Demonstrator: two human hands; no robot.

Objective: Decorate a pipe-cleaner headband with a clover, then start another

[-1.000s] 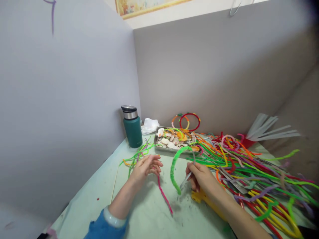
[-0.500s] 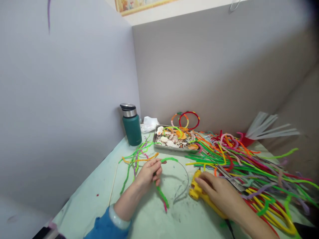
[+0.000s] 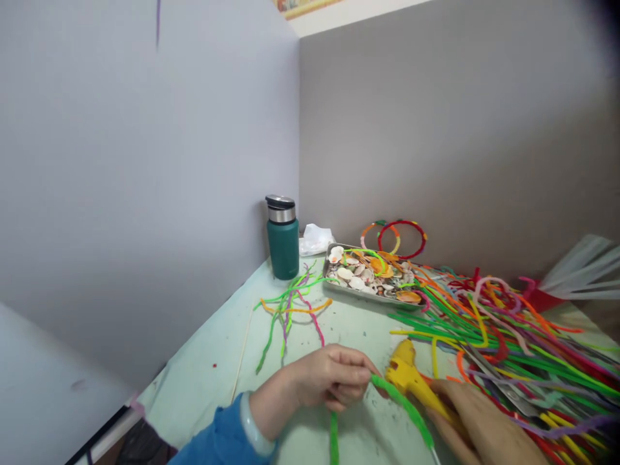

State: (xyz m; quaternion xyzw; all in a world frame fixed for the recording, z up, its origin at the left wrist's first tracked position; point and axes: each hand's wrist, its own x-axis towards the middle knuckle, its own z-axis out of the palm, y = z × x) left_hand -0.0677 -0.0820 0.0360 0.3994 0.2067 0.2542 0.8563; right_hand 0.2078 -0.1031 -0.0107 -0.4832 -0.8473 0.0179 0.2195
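Observation:
My left hand (image 3: 336,374) is closed, its fingertips pinching a hoop of wire wrapped in green pipe cleaner (image 3: 404,407). One wrapped part of the hoop arcs to the right, ending in bare wire at the bottom edge; another green length hangs below my fingers. My right hand (image 3: 484,420) is closed around the handle of a yellow hot glue gun (image 3: 414,381), with some fingers hidden. The gun's front end points up and left, close beyond the green wrapping. I cannot tell whether its tip touches anything.
A metal tray (image 3: 371,297) of seashells stands at the back, with two colourful rings (image 3: 426,239) behind it. A teal bottle (image 3: 283,248) is at the left corner. Loose pipe cleaners (image 3: 557,361) heap up on the right, with scissors (image 3: 513,391) among them.
The view has turned left. My left hand has brought the green-wrapped hoop nearer to the glue gun. My right hand has shifted from over the gun's body back to its handle.

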